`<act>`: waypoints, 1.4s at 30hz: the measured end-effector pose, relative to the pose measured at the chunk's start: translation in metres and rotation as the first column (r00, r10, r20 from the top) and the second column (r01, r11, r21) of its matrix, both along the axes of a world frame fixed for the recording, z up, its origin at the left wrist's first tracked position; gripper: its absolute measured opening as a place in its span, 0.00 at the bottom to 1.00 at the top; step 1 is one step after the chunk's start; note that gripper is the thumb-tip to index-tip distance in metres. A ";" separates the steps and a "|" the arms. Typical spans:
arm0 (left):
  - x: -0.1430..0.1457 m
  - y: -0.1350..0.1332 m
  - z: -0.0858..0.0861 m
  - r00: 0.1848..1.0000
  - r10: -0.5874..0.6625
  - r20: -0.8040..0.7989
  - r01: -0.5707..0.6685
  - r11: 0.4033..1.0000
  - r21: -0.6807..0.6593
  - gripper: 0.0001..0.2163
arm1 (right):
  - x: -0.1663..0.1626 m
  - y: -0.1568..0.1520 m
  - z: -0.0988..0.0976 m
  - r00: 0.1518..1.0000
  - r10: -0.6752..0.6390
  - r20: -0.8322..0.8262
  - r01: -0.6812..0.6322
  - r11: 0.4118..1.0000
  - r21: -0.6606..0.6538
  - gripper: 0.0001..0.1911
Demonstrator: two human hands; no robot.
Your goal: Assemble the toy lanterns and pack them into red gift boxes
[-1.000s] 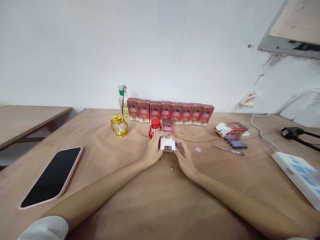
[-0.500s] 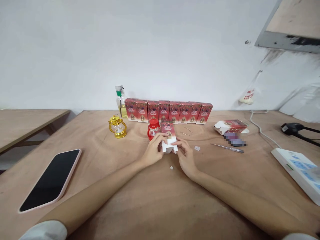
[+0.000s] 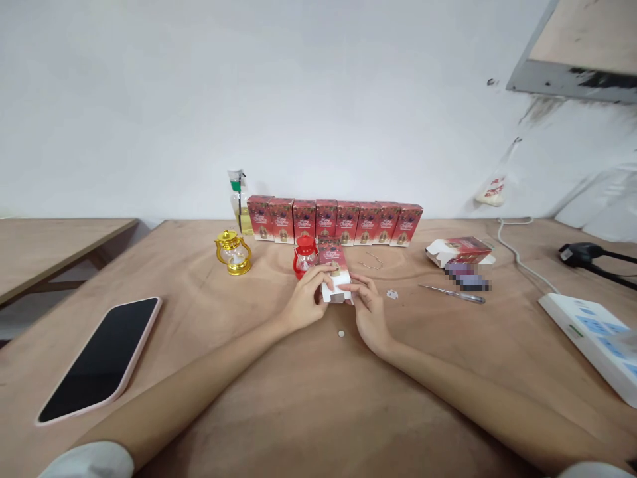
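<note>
Far left on table point(image 3: 279, 411): phone point(image 3: 102, 358), dark screen up, pale pink edge. Beyond it, gold lantern point(image 3: 238, 269), upright. Behind that, bottle point(image 3: 244, 220) with green-banded neck and yellow liquid, at the left end of a row of 8 printed boxes point(image 3: 326, 216) standing along the wall.

Red lantern point(image 3: 305, 243): upright in front of the row, just beyond the left hand point(image 3: 306, 300). Left grip narrow, fingers and thumb holding the left side of the red box point(image 3: 330, 252). Box location: mid-table, between the 2 hands, beside the red lantern; white flap end point(image 3: 336, 290) toward the wearer. Small round disc point(image 3: 341, 334) on the wood, near side of the box.

Right hand point(image 3: 369, 312): grip narrow on the box's right side, forefinger across the white flap. Bent wire point(image 3: 371, 265) beyond this hand; small white piece point(image 3: 392, 294) to its right. Next, screwdriver point(image 3: 462, 297), pixelated item point(image 3: 466, 277), and opened box point(image 3: 468, 249) on its side. Far right: power strip point(image 3: 557, 307) with pale cord point(image 3: 517, 257).
</note>
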State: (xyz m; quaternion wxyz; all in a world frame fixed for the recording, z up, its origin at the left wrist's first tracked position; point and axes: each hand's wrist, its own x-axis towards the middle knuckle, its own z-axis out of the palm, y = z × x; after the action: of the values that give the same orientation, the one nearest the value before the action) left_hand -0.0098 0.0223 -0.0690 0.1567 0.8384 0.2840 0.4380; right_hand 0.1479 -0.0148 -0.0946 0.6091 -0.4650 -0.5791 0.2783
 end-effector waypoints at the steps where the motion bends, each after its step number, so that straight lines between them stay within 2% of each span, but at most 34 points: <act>1: 0.000 0.000 -0.001 1.000 -0.001 -0.006 0.002 1.000 0.012 0.15 | 0.000 0.000 0.000 1.000 0.006 -0.005 -0.006 1.000 -0.004 0.14; 7: -0.001 -0.001 -0.003 0.997 -0.005 -0.081 0.009 0.999 0.053 0.19 | -0.001 -0.001 0.001 1.000 -0.012 -0.015 0.012 1.000 -0.010 0.14; 15: 0.001 0.000 -0.006 0.988 0.047 -0.145 -0.036 0.996 0.082 0.23 | 0.000 0.001 0.001 0.999 -0.028 -0.047 0.023 0.994 -0.107 0.12; 21: 0.001 -0.001 -0.004 0.994 0.017 -0.106 -0.006 0.995 0.102 0.21 | -0.001 -0.001 0.000 0.999 -0.032 0.016 0.034 0.996 -0.082 0.11; 28: 0.001 0.001 -0.007 0.992 -0.048 -0.120 0.068 0.983 0.170 0.19 | -0.001 -0.002 -0.001 0.994 -0.104 -0.028 0.103 0.994 -0.034 0.13; 31: 0.000 0.003 -0.009 0.991 -0.021 -0.133 0.045 0.983 0.180 0.20 | -0.002 -0.003 0.002 0.994 -0.113 -0.012 0.113 0.994 -0.001 0.17; 35: -0.001 0.005 -0.011 0.990 0.072 -0.118 -0.049 0.981 0.190 0.28 | -0.003 -0.007 0.007 0.992 -0.126 0.025 0.125 0.992 0.029 0.20; 38: -0.001 0.005 -0.012 0.983 0.142 -0.118 -0.116 0.972 0.204 0.32 | -0.005 -0.010 0.011 0.992 -0.124 0.038 0.120 0.990 0.076 0.19; 42: -0.001 0.005 -0.011 0.977 0.162 -0.140 -0.130 0.968 0.217 0.30 | -0.007 -0.015 0.016 0.994 -0.091 0.056 0.083 0.988 0.134 0.17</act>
State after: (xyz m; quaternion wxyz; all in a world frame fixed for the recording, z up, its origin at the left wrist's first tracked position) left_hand -0.0107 0.0276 -0.0802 0.0132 0.8587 0.3096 0.4082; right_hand 0.1413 -0.0300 -0.0789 0.6317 -0.4572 -0.5938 0.1983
